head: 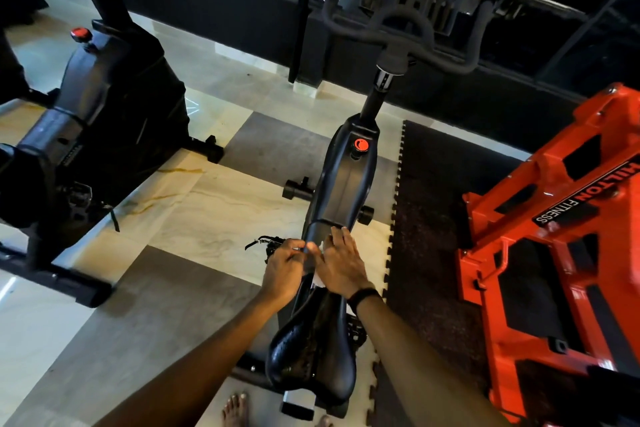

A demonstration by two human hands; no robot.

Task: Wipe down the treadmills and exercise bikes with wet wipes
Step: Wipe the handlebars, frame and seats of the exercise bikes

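Observation:
A black exercise bike (343, 180) stands in front of me, with a red knob (361, 144) on its frame, grey handlebars (401, 28) at the far end and a black saddle (311, 354) near my feet. Both hands meet on the frame just ahead of the saddle. My left hand (284, 270) pinches a thin black cable (320, 224) there. My right hand (341, 265) lies flat with straight fingers on a white wet wipe (319, 279), which shows only as a sliver between the hands. A dark band sits on my right wrist.
A second black exercise bike (104, 114) stands at the left on the marble floor (214, 204). An orange gym machine (568, 253) fills the right side on a dark rubber mat (429, 218). A dark wall with glass runs along the back. My bare feet show at the bottom.

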